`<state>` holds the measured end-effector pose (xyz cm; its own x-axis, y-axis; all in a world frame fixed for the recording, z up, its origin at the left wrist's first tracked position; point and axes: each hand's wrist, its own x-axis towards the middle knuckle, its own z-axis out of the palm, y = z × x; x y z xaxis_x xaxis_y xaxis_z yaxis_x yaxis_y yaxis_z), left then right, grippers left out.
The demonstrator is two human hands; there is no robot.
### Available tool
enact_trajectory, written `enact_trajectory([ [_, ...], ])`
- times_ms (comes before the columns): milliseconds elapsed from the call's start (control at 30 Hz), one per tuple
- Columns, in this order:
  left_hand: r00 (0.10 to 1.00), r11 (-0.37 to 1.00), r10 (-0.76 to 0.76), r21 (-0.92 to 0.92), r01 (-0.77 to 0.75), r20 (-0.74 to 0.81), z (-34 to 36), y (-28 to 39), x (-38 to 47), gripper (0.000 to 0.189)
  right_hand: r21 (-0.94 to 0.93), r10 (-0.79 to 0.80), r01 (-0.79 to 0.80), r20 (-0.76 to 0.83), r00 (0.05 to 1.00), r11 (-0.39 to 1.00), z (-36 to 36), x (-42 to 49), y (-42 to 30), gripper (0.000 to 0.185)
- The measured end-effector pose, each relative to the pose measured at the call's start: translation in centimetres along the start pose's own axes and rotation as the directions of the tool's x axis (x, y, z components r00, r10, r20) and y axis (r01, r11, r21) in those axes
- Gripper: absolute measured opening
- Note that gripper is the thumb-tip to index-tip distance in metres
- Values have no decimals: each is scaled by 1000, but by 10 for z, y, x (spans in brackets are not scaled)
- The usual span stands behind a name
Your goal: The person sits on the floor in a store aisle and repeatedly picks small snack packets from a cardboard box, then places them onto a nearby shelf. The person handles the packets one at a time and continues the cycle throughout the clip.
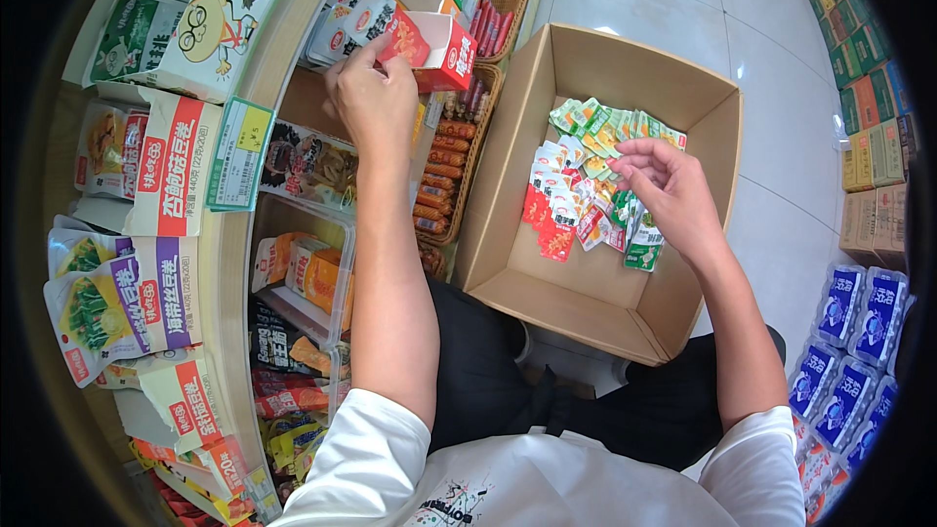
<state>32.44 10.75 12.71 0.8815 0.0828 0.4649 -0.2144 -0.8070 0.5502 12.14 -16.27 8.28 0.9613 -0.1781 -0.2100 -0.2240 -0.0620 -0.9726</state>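
My left hand point(375, 99) reaches to the shelf at the left. Its fingertips touch a red and white snack packet point(404, 38) at a red open-topped display box point(448, 58); a firm grip on the packet cannot be made out. Over the open cardboard carton point(505, 183) on the floor hovers my right hand point(670, 194), fingers slightly curled and thumb apart, with no thing clearly held. Inside the carton lie several red and white packets point(553, 216), green packets point(596, 124) and a dark green packet point(644, 249), overlapping in a loose fan.
Wicker baskets of wrapped sausages point(443, 168) stand between shelf and carton. Snack boxes point(176, 168) and a price tag point(240, 154) line the upper shelf. A clear plastic bin point(307, 263) sits below. Blue-labelled multipacks point(842, 307) and stacked cartons point(867, 110) are at the right.
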Motion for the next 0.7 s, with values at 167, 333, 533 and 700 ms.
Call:
enact_trajectory([
  [167, 995, 964, 93, 253, -79, -46, -1, -2, -3, 35, -21, 1, -1, 0, 1000, 1000, 0, 0, 0, 28],
  [333, 991, 908, 128, 408, -99, -45, 3, -8, -3, 42, -22, -6, 6, -3, 1000, 1000, 0, 0, 2, 29],
  [533, 994, 887, 84, 460, -46, -63, -2, -2, -8, 43, -29, -7, 7, -10, 1000, 1000, 0, -1, 1, 30],
  [700, 995, 884, 92, 462, -67, -32, -7, 0, -8, 47, -35, -16, 16, -11, 1000, 999, 0, -1, 3, 29],
])
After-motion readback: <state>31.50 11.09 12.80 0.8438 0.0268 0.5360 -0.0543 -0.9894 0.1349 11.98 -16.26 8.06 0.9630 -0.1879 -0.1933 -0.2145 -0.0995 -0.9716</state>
